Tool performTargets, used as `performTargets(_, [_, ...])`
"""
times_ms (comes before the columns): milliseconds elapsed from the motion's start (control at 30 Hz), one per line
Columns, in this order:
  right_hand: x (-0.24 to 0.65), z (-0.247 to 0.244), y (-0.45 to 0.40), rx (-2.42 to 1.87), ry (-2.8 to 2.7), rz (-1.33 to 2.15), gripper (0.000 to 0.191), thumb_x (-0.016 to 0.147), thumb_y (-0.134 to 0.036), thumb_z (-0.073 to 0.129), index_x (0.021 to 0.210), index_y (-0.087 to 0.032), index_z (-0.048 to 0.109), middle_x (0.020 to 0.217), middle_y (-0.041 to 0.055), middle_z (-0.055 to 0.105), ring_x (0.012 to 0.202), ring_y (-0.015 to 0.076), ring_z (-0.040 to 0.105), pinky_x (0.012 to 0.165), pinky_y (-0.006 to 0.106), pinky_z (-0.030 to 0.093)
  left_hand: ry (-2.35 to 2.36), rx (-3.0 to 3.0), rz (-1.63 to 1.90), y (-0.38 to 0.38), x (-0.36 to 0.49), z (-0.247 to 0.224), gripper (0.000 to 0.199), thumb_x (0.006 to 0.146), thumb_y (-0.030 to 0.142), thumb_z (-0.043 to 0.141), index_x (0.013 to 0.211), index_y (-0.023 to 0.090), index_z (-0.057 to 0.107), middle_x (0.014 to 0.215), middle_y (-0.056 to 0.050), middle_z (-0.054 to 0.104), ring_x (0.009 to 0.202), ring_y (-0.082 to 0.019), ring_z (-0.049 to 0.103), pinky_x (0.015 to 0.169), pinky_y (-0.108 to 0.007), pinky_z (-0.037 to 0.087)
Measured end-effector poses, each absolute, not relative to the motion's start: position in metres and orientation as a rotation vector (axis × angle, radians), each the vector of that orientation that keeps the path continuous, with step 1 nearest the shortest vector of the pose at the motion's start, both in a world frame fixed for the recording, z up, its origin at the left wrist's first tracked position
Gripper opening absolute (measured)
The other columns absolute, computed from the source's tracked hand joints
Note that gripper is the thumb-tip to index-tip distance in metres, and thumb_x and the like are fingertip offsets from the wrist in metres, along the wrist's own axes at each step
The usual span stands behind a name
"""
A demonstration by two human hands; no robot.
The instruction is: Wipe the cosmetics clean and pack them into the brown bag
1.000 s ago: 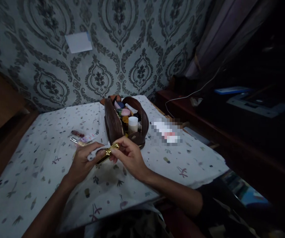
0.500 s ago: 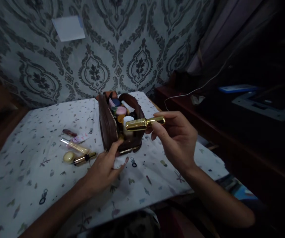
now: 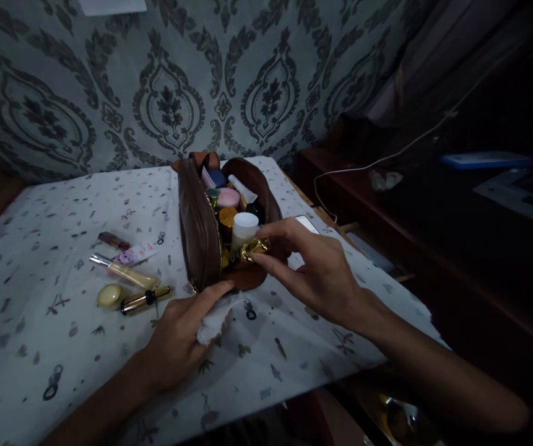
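My right hand (image 3: 310, 263) pinches a shiny gold cosmetic tube (image 3: 255, 248) between thumb and fingers. It is over the front of an open brown makeup bag (image 3: 201, 229), close to a jar with a white lid (image 3: 246, 224). My left hand (image 3: 182, 328) is closed around a crumpled white tissue (image 3: 214, 319), and its index finger presses on the bag's lowered front flap (image 3: 245, 277). Inside the bag stand an amber-capped jar (image 3: 228, 217), a pink round case (image 3: 228, 197), a white tube (image 3: 242, 188) and a dark blue item (image 3: 217, 178).
Left of the bag lie a black-and-gold tube (image 3: 145, 300), a pale round item (image 3: 111, 297), a tube with a silver cap (image 3: 129, 272), a small printed tube (image 3: 138, 253) and a dark red tube (image 3: 114, 240). A white cable (image 3: 363, 168) runs at the right.
My right hand has lowered the gold tube from above the bag's right side into its front opening and turned it. My left index finger has slid down onto the flap. The view has tilted down.
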State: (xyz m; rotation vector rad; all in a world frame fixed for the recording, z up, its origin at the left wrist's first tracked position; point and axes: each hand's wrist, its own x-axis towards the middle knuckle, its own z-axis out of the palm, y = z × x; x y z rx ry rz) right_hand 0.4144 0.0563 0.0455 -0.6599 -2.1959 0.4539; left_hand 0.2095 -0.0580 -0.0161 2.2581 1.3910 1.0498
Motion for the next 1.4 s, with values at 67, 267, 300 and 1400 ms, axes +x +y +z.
performTargets(67, [0.413,0.046,0.058,-0.664,-2.218,0.435,0.012,0.091,-0.025,0.062,0.103,-0.021,0.061,0.077,-0.0002,0.065,0.059,0.0118,0.059,0.055,0.023,0.049,1.381,2.275,1.049,-0.058,0.209,-0.017,0.054,0.095,0.020,0.052,0.146,0.025,0.038,0.128,-0.007,0.068,0.103,-0.017,0.071,0.084,-0.025,0.059])
performTargets(267, [0.408,0.049,0.061,-0.632,-2.268,0.418,0.015,0.092,-0.022,0.060,0.107,-0.023,0.064,0.087,0.0022,0.070,0.069,0.0148,0.064,0.063,0.025,0.052,1.359,2.268,1.055,-0.060,0.208,-0.020,0.059,0.094,0.020,0.051,0.150,0.024,0.033,0.131,-0.008,0.066,0.106,-0.019,0.070,0.086,-0.028,0.060])
performTargets(300, [0.406,0.048,0.061,-0.622,-2.283,0.415,0.016,0.092,-0.021,0.060,0.107,-0.023,0.064,0.090,0.0026,0.070,0.072,0.0151,0.065,0.065,0.026,0.052,1.357,2.267,1.051,-0.060,0.208,-0.020,0.059,0.094,0.020,0.051,0.150,0.024,0.033,0.133,-0.008,0.065,0.109,-0.019,0.069,0.088,-0.028,0.059])
performTargets(1400, [0.412,0.039,0.045,-0.633,-2.233,0.302,0.027,0.093,-0.017,0.058,0.118,-0.023,0.063,0.097,0.0054,0.061,0.079,0.0151,0.062,0.066,0.026,0.053,1.398,2.402,0.881,-0.071,0.207,-0.032,0.067,0.086,0.015,0.049,0.149,0.019,0.029,0.121,-0.012,0.070,0.098,-0.023,0.071,0.079,-0.030,0.058])
